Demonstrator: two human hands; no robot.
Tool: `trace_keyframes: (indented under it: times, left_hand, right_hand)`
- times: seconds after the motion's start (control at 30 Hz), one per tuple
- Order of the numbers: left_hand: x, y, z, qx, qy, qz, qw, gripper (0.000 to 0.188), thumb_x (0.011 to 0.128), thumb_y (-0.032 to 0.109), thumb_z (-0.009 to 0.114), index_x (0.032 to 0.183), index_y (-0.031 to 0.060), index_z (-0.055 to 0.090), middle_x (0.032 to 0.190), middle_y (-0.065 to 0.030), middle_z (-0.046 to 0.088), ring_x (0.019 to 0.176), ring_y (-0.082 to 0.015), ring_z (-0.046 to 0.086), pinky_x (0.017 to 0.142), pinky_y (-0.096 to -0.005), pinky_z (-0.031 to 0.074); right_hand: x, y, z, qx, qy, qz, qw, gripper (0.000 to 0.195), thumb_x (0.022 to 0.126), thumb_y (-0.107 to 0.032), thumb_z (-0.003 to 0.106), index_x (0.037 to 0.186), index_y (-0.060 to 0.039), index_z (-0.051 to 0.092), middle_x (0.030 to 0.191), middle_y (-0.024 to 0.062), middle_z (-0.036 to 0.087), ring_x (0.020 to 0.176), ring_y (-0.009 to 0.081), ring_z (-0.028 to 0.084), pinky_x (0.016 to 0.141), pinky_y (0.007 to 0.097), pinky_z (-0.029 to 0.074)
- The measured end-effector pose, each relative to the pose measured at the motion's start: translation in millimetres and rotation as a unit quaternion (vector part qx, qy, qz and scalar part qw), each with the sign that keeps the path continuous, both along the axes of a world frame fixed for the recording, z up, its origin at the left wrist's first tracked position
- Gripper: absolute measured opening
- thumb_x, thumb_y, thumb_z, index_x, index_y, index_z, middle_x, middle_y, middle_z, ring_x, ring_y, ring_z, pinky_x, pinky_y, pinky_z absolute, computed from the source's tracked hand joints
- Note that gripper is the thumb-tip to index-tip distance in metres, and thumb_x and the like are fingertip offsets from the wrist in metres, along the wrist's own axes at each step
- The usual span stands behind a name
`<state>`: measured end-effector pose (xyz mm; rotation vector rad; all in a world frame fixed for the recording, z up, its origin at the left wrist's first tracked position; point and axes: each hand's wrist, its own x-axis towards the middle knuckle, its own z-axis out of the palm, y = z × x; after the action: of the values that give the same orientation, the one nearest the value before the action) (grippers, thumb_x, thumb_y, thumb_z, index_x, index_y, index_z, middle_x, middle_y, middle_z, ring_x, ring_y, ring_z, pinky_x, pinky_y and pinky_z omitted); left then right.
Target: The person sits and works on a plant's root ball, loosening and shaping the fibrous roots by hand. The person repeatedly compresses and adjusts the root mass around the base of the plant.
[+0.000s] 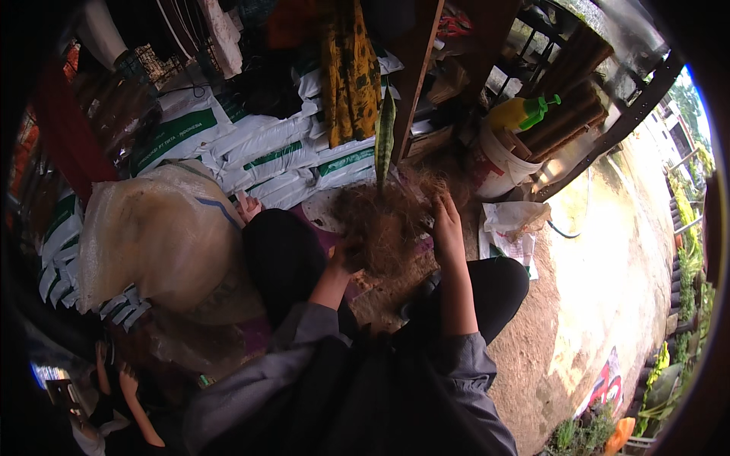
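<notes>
A snake plant leaf (385, 134) stands upright out of a clump of brown coconut fibre (390, 233) between my knees. At the clump's lower left is my left hand (345, 256); its fingers are dark and partly hidden against the fibre, so its hold is unclear. On the right side, my right hand (445, 219) is raised with its fingers together, at a loose tuft of fibre (434, 185). Whether it grips the tuft does not show plainly. A pale round surface with dark bits lies behind the clump.
A large translucent sack (165, 239) stands left. Stacked white-and-green packs (279, 154) lie ahead, under a hanging yellow patterned cloth (351, 85). At right are a white bucket (502, 162) with a yellow-green sprayer (519, 112) and a plastic bag (510, 228). Another person's arms (134, 393) show lower left.
</notes>
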<state>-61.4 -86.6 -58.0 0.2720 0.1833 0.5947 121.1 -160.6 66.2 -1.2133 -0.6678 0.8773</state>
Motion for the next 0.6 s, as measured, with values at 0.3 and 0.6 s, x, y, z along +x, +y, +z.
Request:
trace_keyframes:
  times: [0.3,0.6]
  left_hand:
    - [-1.6,-29.6,34.4,0.133,0.179,0.001,0.975,0.068,0.074,0.002,0.061,0.135,0.0042,0.032,0.129,-0.0151,0.044,0.116,-0.0255,0.047,0.095,-0.0383,0.042]
    - [17.6,-2.4,-24.0,0.413,0.102,0.147,0.893,0.072,0.067,0.003,0.071,0.131,0.0061,0.038,0.128,-0.0095,0.045,0.12,-0.0216,0.041,0.103,-0.0368,0.032]
  right_hand:
    - [-43.2,-15.1,5.6,0.034,-0.174,-0.002,0.984,0.047,0.09,-0.021,0.048,0.132,-0.0027,0.035,0.129,0.0179,0.045,0.12,0.0243,0.042,0.1,0.0323,0.031]
    - [-84.8,-30.8,38.4,-0.091,-0.552,0.01,0.829,0.04,0.087,-0.022,0.045,0.126,-0.014,0.048,0.128,0.0125,0.046,0.12,0.0325,0.039,0.099,0.0499,0.028]
